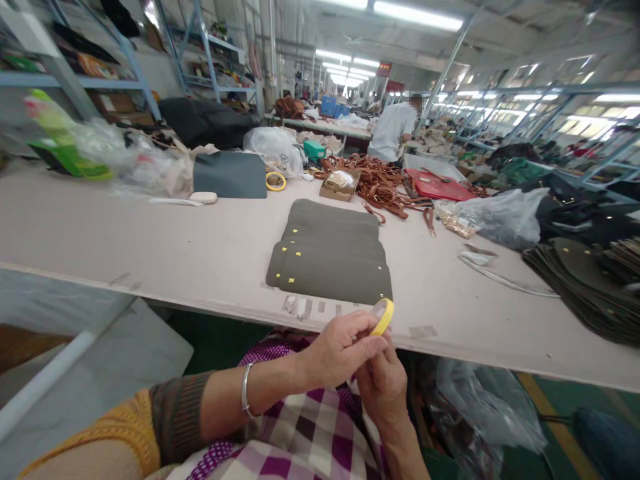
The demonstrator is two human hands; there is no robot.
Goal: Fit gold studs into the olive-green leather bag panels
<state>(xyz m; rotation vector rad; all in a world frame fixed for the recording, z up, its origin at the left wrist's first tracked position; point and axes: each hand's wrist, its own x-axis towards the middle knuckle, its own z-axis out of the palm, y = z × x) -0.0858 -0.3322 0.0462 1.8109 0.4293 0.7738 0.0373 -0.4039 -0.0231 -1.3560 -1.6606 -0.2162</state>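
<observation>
A narrow roll of yellow tape [384,317] is pinched in my left hand [345,350], just off the table's front edge. My right hand [385,380] is closed close under the roll, partly behind my left thumb; what its fingertips grip is hidden. In front of both hands lie dark olive-grey flat panels [333,270], overlapping one another on the table. Small yellow tape pieces stick to their left part, and small metal studs show at the right edge.
On the table [200,247] stand a small box [340,184], brown straps [380,183], another yellow tape roll [275,181] and a grey-blue sheet [230,175]. Dark panels [585,287] are stacked at right, near a white cord [505,281]. A person [393,130] stands beyond.
</observation>
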